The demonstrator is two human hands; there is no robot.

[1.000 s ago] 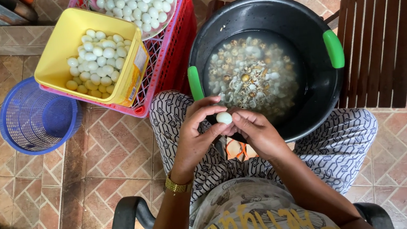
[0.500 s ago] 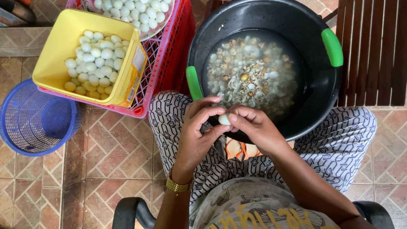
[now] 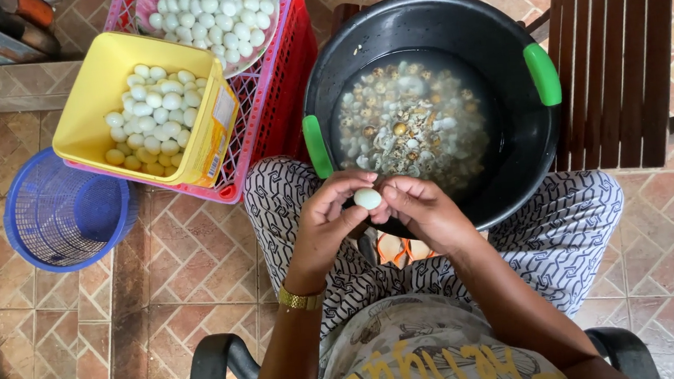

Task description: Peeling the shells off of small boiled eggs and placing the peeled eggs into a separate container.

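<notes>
A small white peeled egg point(image 3: 368, 199) is pinched between the fingertips of both hands above my lap. My left hand point(image 3: 326, 225), with a gold bracelet on its wrist, grips it from the left. My right hand point(image 3: 425, 210) touches it from the right. Just beyond the hands stands a black tub point(image 3: 513, 139) with green handles, holding water, several small eggs and bits of speckled shell. A yellow container point(image 3: 91, 114) to the left holds several peeled eggs.
A pink crate point(image 3: 262, 98) under the yellow container carries a bowl of white eggs point(image 3: 213, 12). A blue mesh basket point(image 3: 63, 212) sits on the tiled floor at left. A dark wooden slatted chair point(image 3: 621, 55) stands at right. Black chair arms frame my seat.
The hands have turned the egg slightly between the fingers and stayed in place over my lap. Nothing else has moved.
</notes>
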